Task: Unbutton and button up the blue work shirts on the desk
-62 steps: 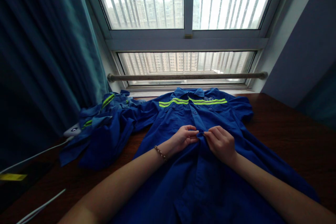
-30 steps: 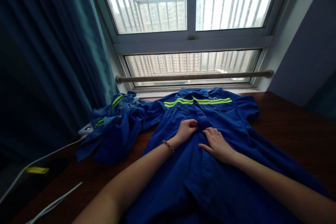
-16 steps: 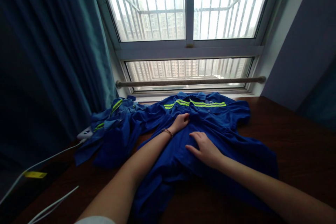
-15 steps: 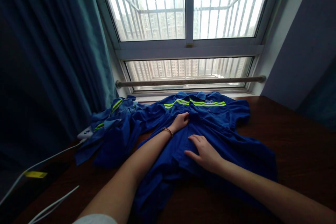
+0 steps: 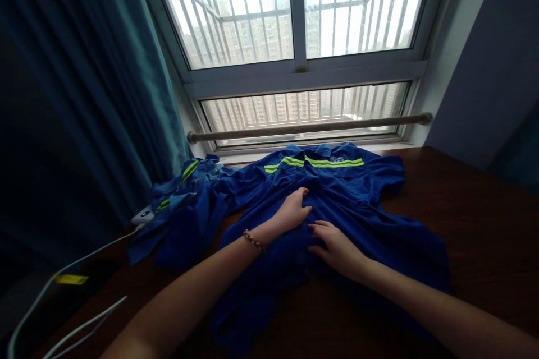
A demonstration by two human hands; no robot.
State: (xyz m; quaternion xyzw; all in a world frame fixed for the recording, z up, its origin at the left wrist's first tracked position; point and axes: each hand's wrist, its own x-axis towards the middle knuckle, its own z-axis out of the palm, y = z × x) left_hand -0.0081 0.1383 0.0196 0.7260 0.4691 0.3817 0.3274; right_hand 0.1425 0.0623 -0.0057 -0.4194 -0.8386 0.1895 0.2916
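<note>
A blue work shirt [image 5: 337,190] with yellow-green reflective stripes lies spread with its collar toward the window, its lower part rumpled. On the middle of its front, my left hand [image 5: 293,210] touches the cloth, thumb apart from its bent fingers. Just nearer and to the right, my right hand [image 5: 337,247] rests open on the fabric, thumb and fingers spread. The two hands are close together but apart. A beaded bracelet [image 5: 254,240] circles my left wrist.
Crumpled blue clothing with similar stripes [image 5: 185,196] lies at the left, beside a white device [image 5: 142,216] with a white cable [image 5: 92,254]. The dark wooden surface [image 5: 475,207] meets a window with a rail [image 5: 311,127]. A blue curtain [image 5: 138,78] hangs left.
My left hand has come slightly nearer and its thumb has moved away from the fingers. My right hand has shifted slightly right. The view has tilted a little.
</note>
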